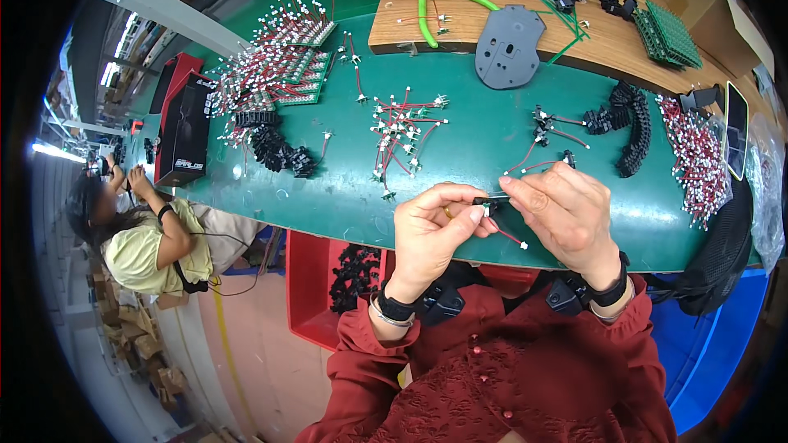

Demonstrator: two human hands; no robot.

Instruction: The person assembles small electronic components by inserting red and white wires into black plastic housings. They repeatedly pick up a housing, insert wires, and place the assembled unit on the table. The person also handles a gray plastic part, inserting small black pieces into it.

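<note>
Pinching small black part (484, 199) between left hand (428, 234), right hand (566, 213); red-wire pile (402, 135) beyond.

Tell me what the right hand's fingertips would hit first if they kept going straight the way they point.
The right hand points left, so it would likely meet the small black part and then the left hand; depth looks matched.

Green-handled cutters (435, 2), grey mouse base (509, 47) — black box (182, 130) leftward.
</note>
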